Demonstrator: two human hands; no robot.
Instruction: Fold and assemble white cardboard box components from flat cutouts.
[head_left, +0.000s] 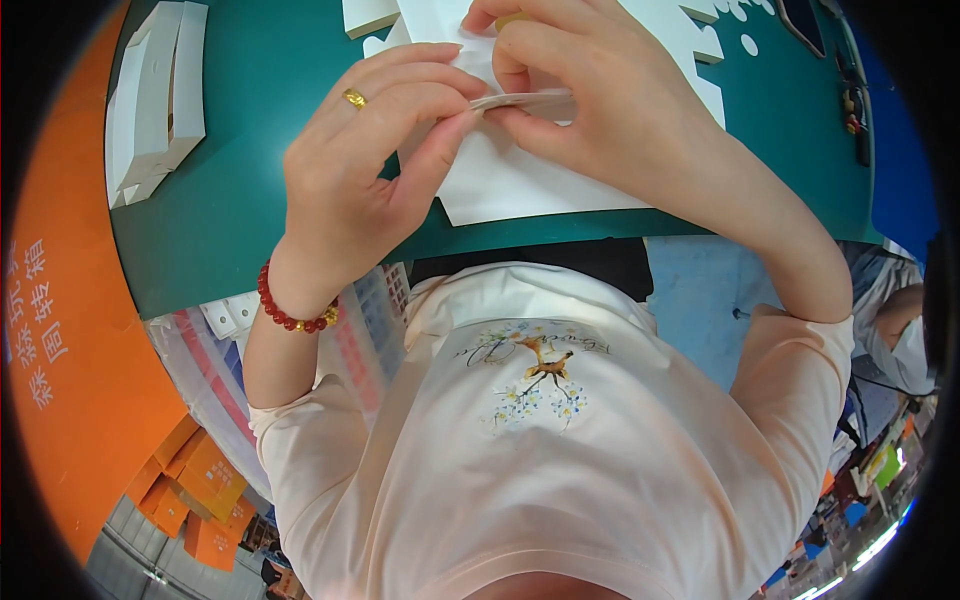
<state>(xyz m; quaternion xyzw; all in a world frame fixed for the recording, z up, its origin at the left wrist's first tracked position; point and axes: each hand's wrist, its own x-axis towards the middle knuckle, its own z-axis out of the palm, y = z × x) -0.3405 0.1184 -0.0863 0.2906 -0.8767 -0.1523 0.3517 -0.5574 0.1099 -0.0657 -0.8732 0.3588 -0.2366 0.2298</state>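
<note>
Both my hands meet over the far middle of the table at a thin white card piece (522, 100), seen nearly edge-on. My left hand (375, 135) pinches its left end between thumb and forefinger; the other fingers stretch out above. From the right, my right hand (590, 85) grips the same piece with the thumb underneath and curled fingers above. Part of the piece is hidden behind my fingers. Beneath my hands lies a flat white card sheet (500, 192) with a straight near edge. Something yellow shows at a right finger, too little to make out.
White folded cartons (155, 110) stand at the left of the green tabletop (240, 160). At the far right lie small white round pieces (749, 45) and a dark phone (801, 25). An orange surface (60, 280) borders the left; clear plastic packaging (215, 370) is below the table edge.
</note>
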